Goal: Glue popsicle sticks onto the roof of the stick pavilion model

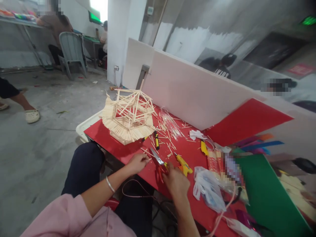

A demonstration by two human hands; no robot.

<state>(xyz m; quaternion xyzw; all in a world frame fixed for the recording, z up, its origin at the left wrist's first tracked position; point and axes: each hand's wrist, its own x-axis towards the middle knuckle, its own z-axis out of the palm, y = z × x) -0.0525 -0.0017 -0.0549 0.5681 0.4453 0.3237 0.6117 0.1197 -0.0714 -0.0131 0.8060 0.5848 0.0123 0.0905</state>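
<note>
My left hand (138, 163) is closed, its fingertips pinching a thin wooden stick (147, 153) above the near edge of the red tabletop (98, 133). In my right hand (176, 181) is a pair of scissors (157, 156), gripped at the handles, with the blades pointing forward and left, close to the stick. Beyond my left hand stands a pagoda-like model made of wooden sticks (132, 115), with a flared, slatted lower part and an open frame on top. A yellow glue gun (184, 164) lies just past my right hand.
Loose sticks and clear plastic packets (171, 123) lie behind a yellow-black cutter (157, 141). A white plastic bag (208, 189) and a green board (271, 192) are on the right. Tall white panels (185, 85) border the far side. Other people sit farther off.
</note>
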